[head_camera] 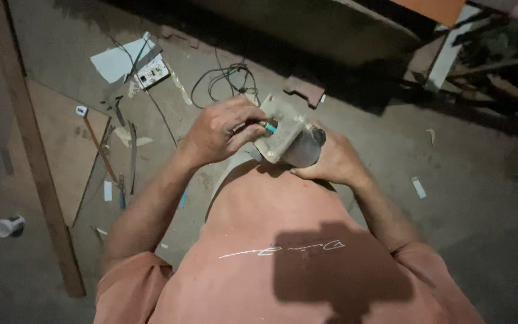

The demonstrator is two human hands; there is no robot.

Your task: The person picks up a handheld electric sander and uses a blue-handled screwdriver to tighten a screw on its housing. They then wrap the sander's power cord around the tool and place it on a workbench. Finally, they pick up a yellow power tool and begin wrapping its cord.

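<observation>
Held at chest height over the floor [481,198]: power tool [292,139], probably heavy, rigid, dusty-slick; right hand [331,161] cupping its round body; left hand [220,131] pinching a small teal bit [269,127] at the baseplate.

One view only, worn on your head, so no second view shares any of it. It looks steeply down your own chest to the concrete floor [487,198]. Your salmon shirt [283,240] fills the lower middle, very near the lens. Your left hand [220,132] and right hand [331,159] sit at frame centre, close in. The floor falls away toward the top edge, with a long wooden batten [34,156] running down the left side and stacked boards [451,48] at the top right corner.
</observation>
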